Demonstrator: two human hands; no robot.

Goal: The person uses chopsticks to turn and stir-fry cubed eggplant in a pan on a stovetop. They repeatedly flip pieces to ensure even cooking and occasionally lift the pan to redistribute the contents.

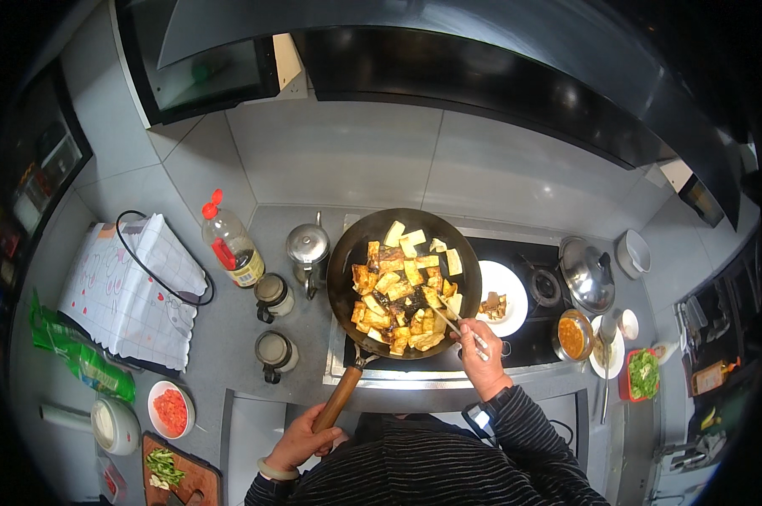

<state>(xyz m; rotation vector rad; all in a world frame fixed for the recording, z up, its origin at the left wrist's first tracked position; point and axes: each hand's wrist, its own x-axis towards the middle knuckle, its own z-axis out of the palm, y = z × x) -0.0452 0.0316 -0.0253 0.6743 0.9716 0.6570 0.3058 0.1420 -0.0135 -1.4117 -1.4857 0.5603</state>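
A dark wok (343, 278) sits on the gas cooktop (412, 377), filled with fried tofu slices (412, 272), some browned and some pale. My left hand (302, 435) is wrapped around the wok's wooden handle (338, 398). Between the fingers of my right hand (484, 357) is a pair of chopsticks (454, 324), their tips among the tofu at the wok's lower right. A white plate (514, 297) bearing a few browned pieces (493, 306) stands beside the wok on the right, partly hidden by its rim.
To the left are an oil bottle (232, 250), a metal pot (307, 243), seasoning jars (273, 297), chopped tomato (170, 411) and a cutting board (197, 465). On the right lie a metal lid (586, 275), a bowl of orange liquid (574, 338) and a red container of greens (641, 374). A range hood (482, 82) hangs above.
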